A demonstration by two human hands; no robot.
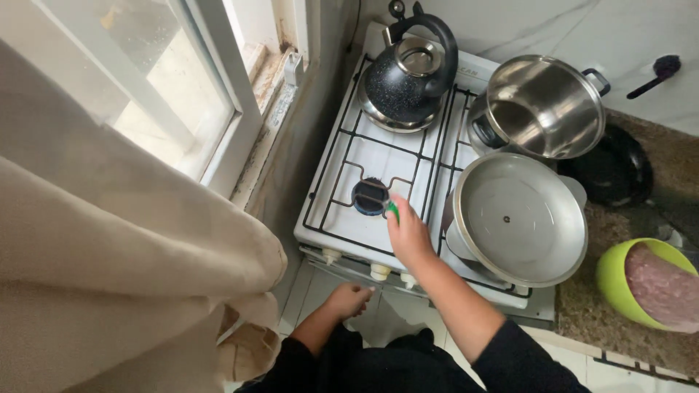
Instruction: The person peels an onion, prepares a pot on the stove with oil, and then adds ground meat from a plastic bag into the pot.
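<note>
Lighter — small, green — sits pinched in the right hand, tip toward the burner at ten o'clock. Left hand curls at a stove knob — grasp unclear.

A black kettle sits on the back burner, a steel pot beside it, an upturned lid in front, a green bowl on the counter

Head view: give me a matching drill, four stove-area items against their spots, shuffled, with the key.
Items:
1. black kettle
2. steel pot
3. upturned lid
4. green bowl

Places:
A. counter, right of the stove
B. back-left burner
C. front-right burner, atop a pan
D. back-right burner

Pairs: 1-B, 2-D, 3-C, 4-A
</note>
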